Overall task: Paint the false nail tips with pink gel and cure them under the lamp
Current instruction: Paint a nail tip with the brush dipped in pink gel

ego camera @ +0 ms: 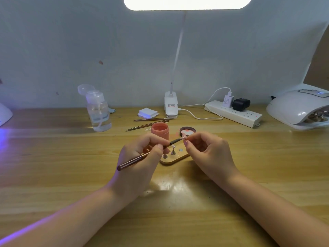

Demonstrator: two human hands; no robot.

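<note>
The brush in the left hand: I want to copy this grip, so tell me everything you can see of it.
The brush is slim, with a dark, glossy reddish-brown handle, a dark ferrule and a short tip that looks wet with pale pink. It lies at a slant, butt end low toward the left, tip raised to the right. The left hand pinches it near the ferrule between thumb and fingers. Its tip meets the small nail tip pinched by the right hand, above the wooden holder board.

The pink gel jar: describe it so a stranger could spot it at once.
Start at the white clip-on desk lamp at the back of the wooden table, then come toward the hands. The pink gel jar stands just behind the left hand, open, its lid lying to its right. It is the only salmon-pink container; the pump bottle further left is clear.
</note>
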